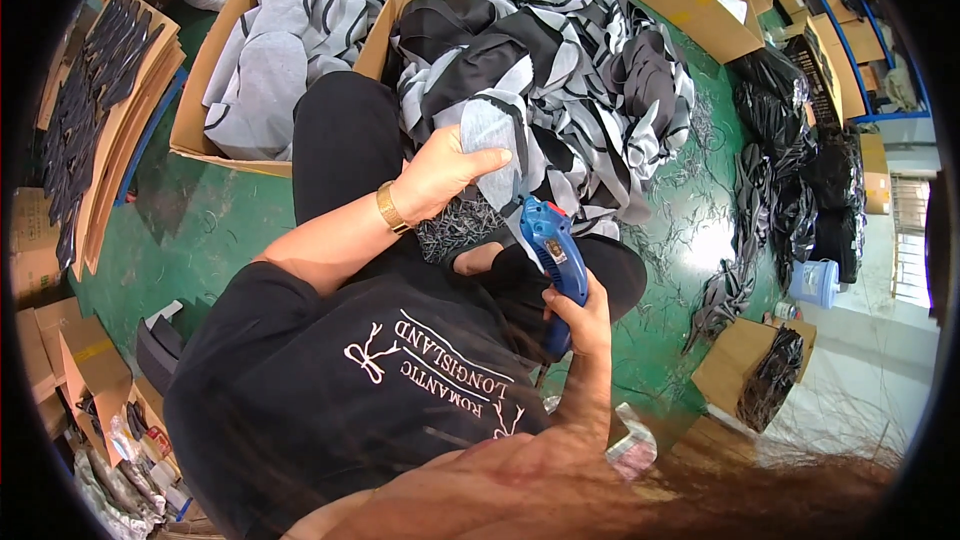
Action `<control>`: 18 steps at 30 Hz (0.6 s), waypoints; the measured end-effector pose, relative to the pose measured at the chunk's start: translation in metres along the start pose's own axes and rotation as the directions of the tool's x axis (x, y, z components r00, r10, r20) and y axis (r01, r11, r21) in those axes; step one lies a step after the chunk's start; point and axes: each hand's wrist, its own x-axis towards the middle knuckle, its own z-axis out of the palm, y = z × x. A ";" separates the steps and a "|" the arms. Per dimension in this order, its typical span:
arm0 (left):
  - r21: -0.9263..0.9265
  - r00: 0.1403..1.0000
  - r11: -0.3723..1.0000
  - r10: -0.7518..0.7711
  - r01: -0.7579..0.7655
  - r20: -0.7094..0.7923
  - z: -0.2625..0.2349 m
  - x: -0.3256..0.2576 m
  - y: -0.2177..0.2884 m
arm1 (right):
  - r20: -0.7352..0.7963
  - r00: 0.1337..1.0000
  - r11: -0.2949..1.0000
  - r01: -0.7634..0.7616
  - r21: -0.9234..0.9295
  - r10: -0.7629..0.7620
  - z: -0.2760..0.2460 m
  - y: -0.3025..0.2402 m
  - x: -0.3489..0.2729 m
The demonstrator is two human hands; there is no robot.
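Note:
My left hand (445, 172), with a gold watch or bracelet at the wrist, pinches a light grey fabric piece (490, 130) with a rounded end, thumb on top. In my right hand (585, 315) is a blue cordless electric cutter (552, 250) with a red button, its fingers wrapped round the handle. The cutter's head meets the dark edge of the fabric just below my left thumb; the blade itself is hard to make out. Just beyond both hands lies a big heap of black and grey fabric pieces (600, 70), some still joined in strips.
At the far left stands a cardboard box (230, 157) full of grey pieces. Another box (690, 20) is at the far right. Thin dark trimmings (465, 230) litter the green floor (690, 270). Black plastic bags (800, 160) and a blue bucket (815, 282) stand on the right.

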 end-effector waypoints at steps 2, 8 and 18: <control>0.035 0.999 0.999 0.009 -0.010 0.043 -0.004 0.001 -0.001 | 0.011 1.000 1.000 -0.006 0.015 0.005 -0.001 -0.001 0.002; 0.109 0.998 0.994 0.020 -0.027 0.062 -0.004 -0.002 0.001 | 0.004 1.000 0.999 0.013 -0.046 -0.013 0.001 -0.008 0.003; 0.195 0.992 0.981 -0.020 -0.004 0.121 -0.001 -0.008 0.005 | -0.005 0.999 0.997 0.034 -0.063 -0.034 0.002 -0.015 0.003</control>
